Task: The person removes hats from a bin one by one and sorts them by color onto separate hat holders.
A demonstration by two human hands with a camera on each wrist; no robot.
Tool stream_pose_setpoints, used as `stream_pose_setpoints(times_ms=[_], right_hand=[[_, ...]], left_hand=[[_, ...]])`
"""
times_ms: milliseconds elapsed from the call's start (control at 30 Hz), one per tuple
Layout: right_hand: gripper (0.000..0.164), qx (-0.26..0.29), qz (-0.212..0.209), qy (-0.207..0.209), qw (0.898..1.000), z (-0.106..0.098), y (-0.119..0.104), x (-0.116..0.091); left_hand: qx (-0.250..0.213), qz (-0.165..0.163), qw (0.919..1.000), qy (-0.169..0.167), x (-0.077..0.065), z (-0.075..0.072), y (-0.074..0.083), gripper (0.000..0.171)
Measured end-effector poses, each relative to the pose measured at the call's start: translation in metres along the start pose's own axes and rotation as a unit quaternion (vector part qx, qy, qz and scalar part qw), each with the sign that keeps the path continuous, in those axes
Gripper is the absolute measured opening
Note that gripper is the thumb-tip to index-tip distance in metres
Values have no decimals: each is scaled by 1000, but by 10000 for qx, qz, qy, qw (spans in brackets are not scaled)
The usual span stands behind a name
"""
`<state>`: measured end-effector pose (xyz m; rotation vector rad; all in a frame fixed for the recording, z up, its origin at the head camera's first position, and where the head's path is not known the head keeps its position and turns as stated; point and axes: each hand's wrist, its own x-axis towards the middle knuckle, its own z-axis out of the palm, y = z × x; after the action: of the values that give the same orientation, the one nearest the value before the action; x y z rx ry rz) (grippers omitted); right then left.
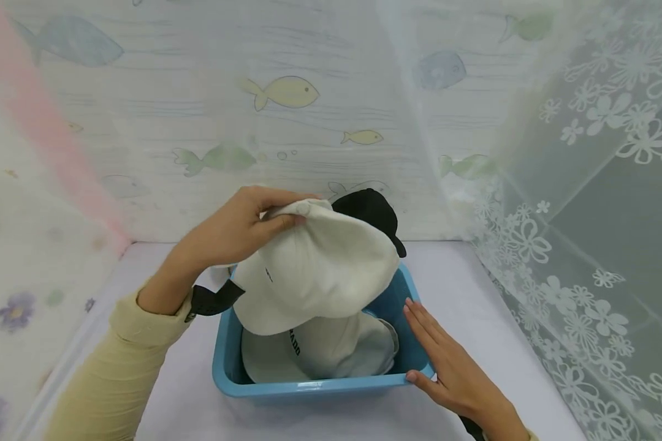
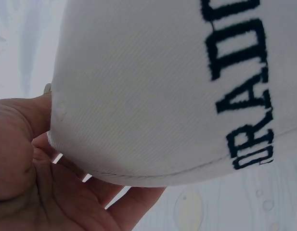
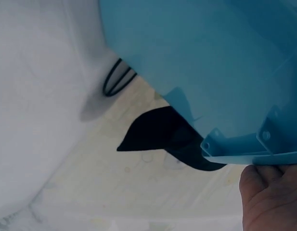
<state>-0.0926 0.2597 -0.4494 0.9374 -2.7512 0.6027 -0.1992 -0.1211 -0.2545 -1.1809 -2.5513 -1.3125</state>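
Note:
My left hand (image 1: 234, 228) grips a white baseball cap (image 1: 331, 263) by its edge, thumb on the near side, above a blue plastic bin (image 1: 336, 384). In the left wrist view, dark embroidered letters run across the white cap (image 2: 138, 91). A second pale cap (image 1: 325, 346) with dark lettering lies in the bin, with a greyish cap (image 1: 372, 352) against its right side. My right hand (image 1: 455, 367) rests with extended fingers on the bin's right rim, its thumb by the near corner. A black cap (image 1: 368, 211) shows behind the held one, partly hidden.
The bin stands on a white-covered surface (image 1: 463, 282). Behind it hangs a sheer curtain (image 1: 331, 55) printed with fish, and flowered lace (image 1: 596, 306) borders the right side. In the right wrist view, a thin black loop (image 3: 107, 86) shows beside the bin.

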Motion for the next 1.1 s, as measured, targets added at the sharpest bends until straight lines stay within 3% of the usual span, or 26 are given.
stream_pose_setpoints(times_ms=[267, 500, 633, 767, 967, 1100], right_hand=[[90, -29, 113, -12, 9999, 1, 0, -3], [90, 2, 172, -15, 9999, 4, -1, -5], [90, 54, 131, -22, 9999, 4, 0, -5], [90, 72, 139, 2, 9999, 4, 0, -4], [91, 72, 190, 1, 9998, 3, 1, -4], [91, 126, 154, -13, 9998, 1, 2, -6]], left_hand=[[444, -512, 9957, 639, 11, -32, 2, 36], [991, -971, 9804, 1395, 22, -61, -18, 34], [1183, -1084, 9723, 1700, 28, -73, -43, 33], [1261, -1151, 9698, 1739, 31, -76, -77, 34], [1011, -1323, 9726, 1622, 24, -67, -137, 35], [626, -1422, 9719, 1768, 21, -56, -162, 35]])
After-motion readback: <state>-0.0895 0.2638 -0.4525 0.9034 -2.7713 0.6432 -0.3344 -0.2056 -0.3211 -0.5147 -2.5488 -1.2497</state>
